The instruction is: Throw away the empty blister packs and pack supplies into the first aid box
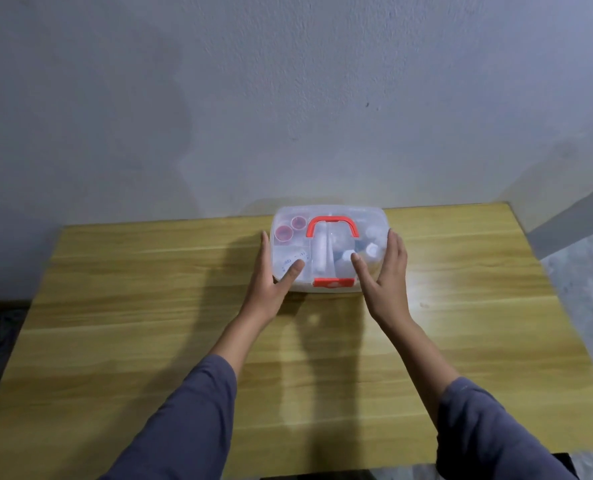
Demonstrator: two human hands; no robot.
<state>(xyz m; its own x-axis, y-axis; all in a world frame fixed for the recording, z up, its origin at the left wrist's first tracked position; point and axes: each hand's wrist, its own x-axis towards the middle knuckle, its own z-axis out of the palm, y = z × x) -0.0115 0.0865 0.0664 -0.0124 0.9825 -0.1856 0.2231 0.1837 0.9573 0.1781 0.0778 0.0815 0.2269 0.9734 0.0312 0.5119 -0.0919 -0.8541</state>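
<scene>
A wooden table (115, 341) is filling the lower half of the view, its near edge cut off. The first aid box (329, 249) is sitting closed at 12 o'clock, against the wall (288, 98). The left hand (270, 275) at 9 o'clock and the right hand (385, 271) at 3 o'clock are lying spread against its sides, thumbs on the lid. The things inside are looking blurred.

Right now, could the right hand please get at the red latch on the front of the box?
Probably yes: the right hand rests on the box beside the latch, with nothing between them.
</scene>
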